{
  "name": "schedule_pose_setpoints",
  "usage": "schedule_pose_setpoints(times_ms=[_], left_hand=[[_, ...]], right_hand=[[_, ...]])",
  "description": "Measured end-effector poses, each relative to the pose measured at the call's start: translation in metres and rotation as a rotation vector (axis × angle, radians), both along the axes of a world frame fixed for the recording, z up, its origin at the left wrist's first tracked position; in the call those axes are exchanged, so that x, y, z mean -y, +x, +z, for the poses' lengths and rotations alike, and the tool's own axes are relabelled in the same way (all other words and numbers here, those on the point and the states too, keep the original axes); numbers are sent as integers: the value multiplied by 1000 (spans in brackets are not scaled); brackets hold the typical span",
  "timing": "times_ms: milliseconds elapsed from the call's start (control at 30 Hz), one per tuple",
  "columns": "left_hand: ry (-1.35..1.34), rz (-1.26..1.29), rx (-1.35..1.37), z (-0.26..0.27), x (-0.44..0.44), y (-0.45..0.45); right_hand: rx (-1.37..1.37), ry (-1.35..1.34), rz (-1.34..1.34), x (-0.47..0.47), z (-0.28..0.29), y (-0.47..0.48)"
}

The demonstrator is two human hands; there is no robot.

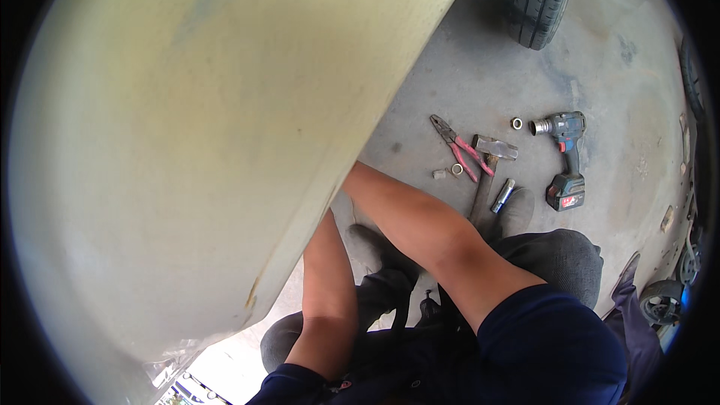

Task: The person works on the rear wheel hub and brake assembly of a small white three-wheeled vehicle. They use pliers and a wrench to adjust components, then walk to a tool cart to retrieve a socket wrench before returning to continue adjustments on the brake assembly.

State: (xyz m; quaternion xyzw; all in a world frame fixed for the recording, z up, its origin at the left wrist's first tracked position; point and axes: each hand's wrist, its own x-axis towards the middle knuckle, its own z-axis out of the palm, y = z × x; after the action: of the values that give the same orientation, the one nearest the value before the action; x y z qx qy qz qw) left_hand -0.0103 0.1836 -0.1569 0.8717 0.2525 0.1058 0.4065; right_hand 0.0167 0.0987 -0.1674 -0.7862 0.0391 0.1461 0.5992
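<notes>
Both of my forearms reach in under the edge of a pale painted vehicle body panel, which hides my left hand and my right hand from view. On the concrete floor beyond my arm lie pliers with red handles and a hammer, close together. A cordless impact wrench with a socket on its nose lies to their right. Near it sits a metal nut. A metal ring, a small pale piece and a metal cylinder, perhaps a socket, lie nearer my shoes.
A tyre stands on the floor at the top. Another wheel is at the lower right, near a person's trouser leg. My shoe is beside the metal cylinder. The panel covers the left side of the view.
</notes>
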Motion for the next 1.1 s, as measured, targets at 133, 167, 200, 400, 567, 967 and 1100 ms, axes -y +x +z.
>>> schedule_pose_setpoints(times_ms=[133, 167, 200, 400, 567, 967, 1100], left_hand=[[42, 65, -105, 50, 23, -7], [-16, 56, -97, 70, 36, -10], [-83, -20, -31, 91, 52, -10], [193, -536, 55, 104, 72, 8], [173, -750, 80, 92, 77, 19], [-337, -648, 11, 81, 74, 35], [-338, -739, 23, 68, 49, 45]], right_hand=[[89, 183, -40, 6, 0, -8], [114, 218, -58, 6, 1, -10], [88, 384, -68, 5, -4, -9], [-183, 1194, -158, -16, -20, -28], [-187, 1160, -17, 11, -4, -44], [52, 702, -300, -4, -18, -30], [-109, 952, -294, 6, 17, -42]])
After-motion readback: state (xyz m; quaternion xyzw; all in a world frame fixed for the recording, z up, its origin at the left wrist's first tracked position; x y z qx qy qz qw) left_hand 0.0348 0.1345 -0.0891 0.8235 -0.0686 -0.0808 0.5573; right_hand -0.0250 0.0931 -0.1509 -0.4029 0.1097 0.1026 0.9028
